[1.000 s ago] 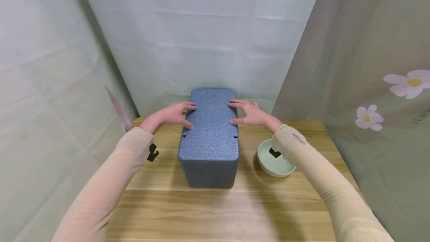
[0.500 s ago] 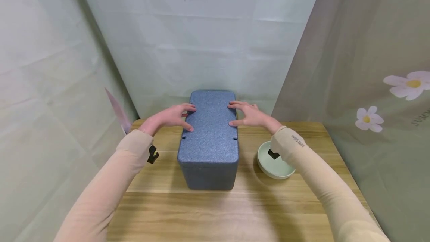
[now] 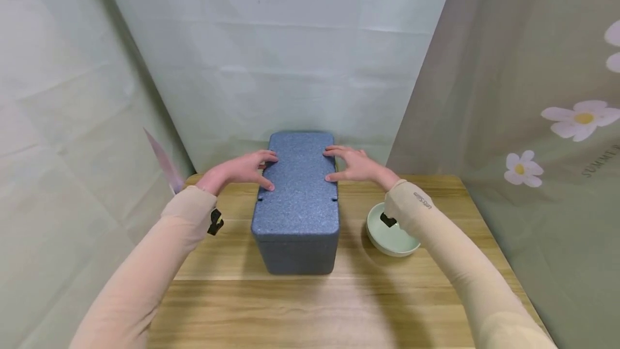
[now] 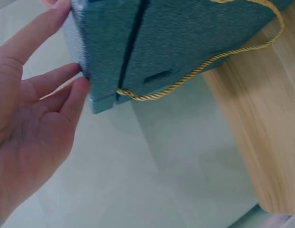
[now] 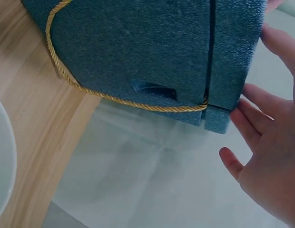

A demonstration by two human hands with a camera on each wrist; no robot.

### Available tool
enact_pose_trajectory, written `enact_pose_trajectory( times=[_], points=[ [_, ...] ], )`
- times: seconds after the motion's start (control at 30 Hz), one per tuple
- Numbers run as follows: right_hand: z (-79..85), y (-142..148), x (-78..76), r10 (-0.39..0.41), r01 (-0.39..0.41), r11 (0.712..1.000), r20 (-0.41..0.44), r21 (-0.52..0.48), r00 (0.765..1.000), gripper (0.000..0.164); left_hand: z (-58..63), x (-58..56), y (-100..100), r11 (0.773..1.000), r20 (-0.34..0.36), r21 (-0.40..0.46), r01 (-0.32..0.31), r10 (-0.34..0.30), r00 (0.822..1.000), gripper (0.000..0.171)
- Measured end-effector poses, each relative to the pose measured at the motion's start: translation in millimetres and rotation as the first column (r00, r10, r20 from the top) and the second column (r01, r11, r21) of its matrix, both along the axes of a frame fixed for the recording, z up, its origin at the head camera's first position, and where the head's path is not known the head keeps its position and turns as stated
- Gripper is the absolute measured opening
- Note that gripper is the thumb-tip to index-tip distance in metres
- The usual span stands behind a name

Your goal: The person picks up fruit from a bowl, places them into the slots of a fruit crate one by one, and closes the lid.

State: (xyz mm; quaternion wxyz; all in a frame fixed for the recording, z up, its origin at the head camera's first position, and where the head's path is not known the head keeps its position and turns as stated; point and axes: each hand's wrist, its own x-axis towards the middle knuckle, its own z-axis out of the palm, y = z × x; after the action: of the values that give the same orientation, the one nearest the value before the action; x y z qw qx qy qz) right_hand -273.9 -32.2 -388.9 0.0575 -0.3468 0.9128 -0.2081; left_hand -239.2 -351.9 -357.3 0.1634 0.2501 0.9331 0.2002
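A blue foam cooler box [image 3: 296, 255] with a speckled lid [image 3: 295, 214] stands lengthwise on the table. My left hand [image 3: 244, 170] rests its fingertips and thumb on the lid's left edge, the fingers spread and loosely bent. Opposite it, my right hand [image 3: 356, 165] touches the lid's right edge in much the same pose. In both wrist views the fingertips lie along the lid's rim, and a dark seam runs between lid and box. A twisted gold rope [image 4: 204, 64] hangs along the left side, another gold rope [image 5: 133, 103] along the right.
A pale green bowl [image 3: 393, 238] stands to the right of the box, partly under my right forearm. The wooden table [image 3: 310, 311] is bordered by hanging pale cloth [image 3: 300, 58] at the back and sides. Flowers [image 3: 524, 168] are printed on the right cloth.
The whole head view has shifted slightly, so box, bowl and hands appear a little farther left. Both hands keep their places on the lid, which looks unmoved.
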Motion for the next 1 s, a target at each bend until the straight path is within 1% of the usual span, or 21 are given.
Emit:
enact_pose_trajectory(
  times=[0.13,0.2,0.27,0.33,0.5,0.57,0.67,0.73,0.8,0.9,1.0],
  points=[
    [6.3,-1.6,-5.6,-0.004,0.007,0.998,-0.042,0.062,0.999,0.078,1.7,-9.6,5.0,0.999,-0.078,-0.046,0.021,-0.024,0.997,0.076],
    [9.7,-2.6,-9.9,-0.01,0.015,0.996,-0.057,0.085,0.998,0.079,3.6,-15.4,7.3,0.998,-0.114,-0.056,0.018,-0.024,0.993,0.074],
    [12.3,-3.8,-14.6,-0.018,0.023,0.995,-0.06,0.098,0.998,0.079,6.2,-20.5,9.0,0.998,-0.142,-0.069,0.015,-0.025,0.99,0.075],
    [14.3,-4.3,-20.1,-0.025,0.031,0.993,-0.058,0.117,0.998,0.081,7.4,-27.0,10.6,0.997,-0.15,-0.082,0.004,-0.016,0.989,0.078],
    [18.3,-6.0,-30.6,-0.032,0.037,0.986,-0.033,0.165,0.999,0.087,7.8,-39.3,12.3,0.997,-0.133,-0.076,-0.012,0.002,0.991,0.077],
    [20.2,-6.6,-32.2,-0.03,0.03,0.983,-0.002,0.18,1.0,0.091,8.3,-39.5,12.8,0.998,-0.115,-0.069,-0.014,0.006,0.993,0.076],
    [22.4,-6.7,-31.8,-0.03,0.018,0.979,0.054,0.202,0.998,0.096,8.5,-38.1,14.7,0.996,-0.088,-0.091,-0.022,0.014,0.996,0.077],
    [23.1,-6.5,-31.2,-0.032,0.015,0.978,0.076,0.209,0.997,0.098,9.0,-37.1,16.8,0.995,-0.064,-0.097,-0.034,0.028,0.998,0.077],
    [24.3,-6.0,-30.7,-0.037,0.018,0.977,0.083,0.213,0.996,0.098,8.6,-37.6,18.2,0.995,-0.053,-0.093,-0.046,0.041,0.998,0.078],
    [26.3,-5.4,-30.6,-0.036,0.018,0.979,0.082,0.203,0.996,0.098,8.1,-37.7,18.3,0.996,-0.04,-0.063,-0.063,0.061,0.997,0.078],
    [26.7,-4.6,-30.9,-0.027,0.011,0.982,0.083,0.19,0.996,0.098,7.1,-37.2,17.3,0.996,-0.031,-0.05,-0.071,0.07,0.997,0.078]
  ],
)
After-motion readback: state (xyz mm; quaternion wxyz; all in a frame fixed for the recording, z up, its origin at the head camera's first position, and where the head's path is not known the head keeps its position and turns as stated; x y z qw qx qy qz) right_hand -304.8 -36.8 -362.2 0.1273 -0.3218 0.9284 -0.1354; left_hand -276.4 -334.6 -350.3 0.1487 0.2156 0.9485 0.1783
